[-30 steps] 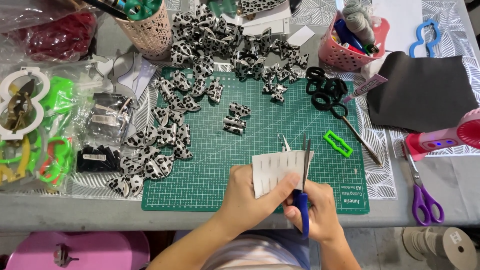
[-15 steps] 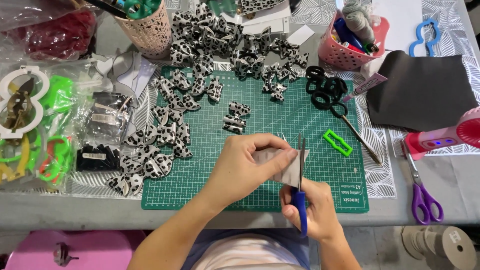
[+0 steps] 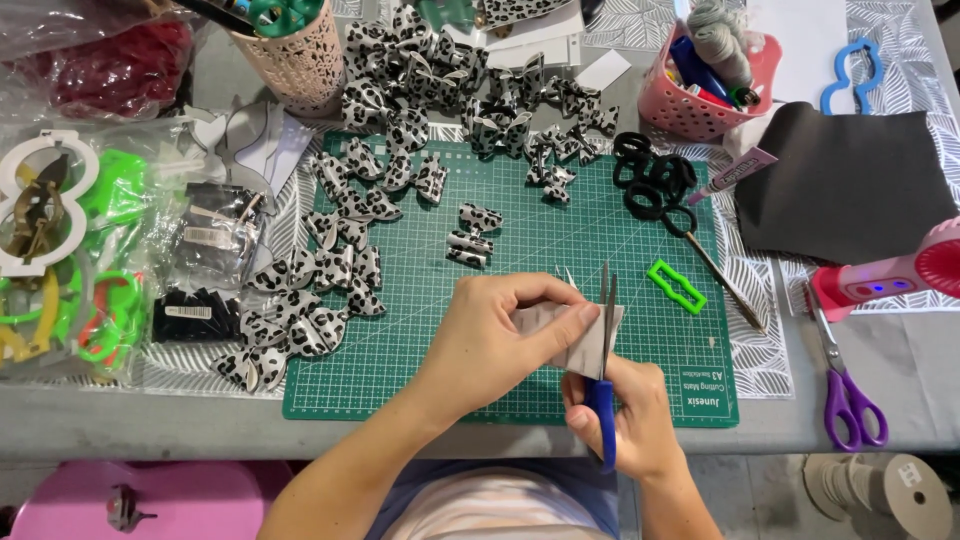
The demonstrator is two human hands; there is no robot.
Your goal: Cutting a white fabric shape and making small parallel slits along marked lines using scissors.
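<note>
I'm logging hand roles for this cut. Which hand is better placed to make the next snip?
Probably the right hand: it grips the blue-handled scissors, blades at the grey strip's edge. The left hand pinches the strip above the green cutting mat.

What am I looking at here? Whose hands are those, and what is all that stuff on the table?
The picture comes from a camera worn on a person's head, looking down, so the hands are that person's own. The left hand holds a small pale piece of material. The right hand holds blue-handled scissors, with the blades at that piece. Underneath lies a green cutting mat on a grey table. On the mat and beside it are lots of spotted black-and-white bows. There are also black hair ties, a pink basket, purple scissors and a dark sheet of fabric.
</note>
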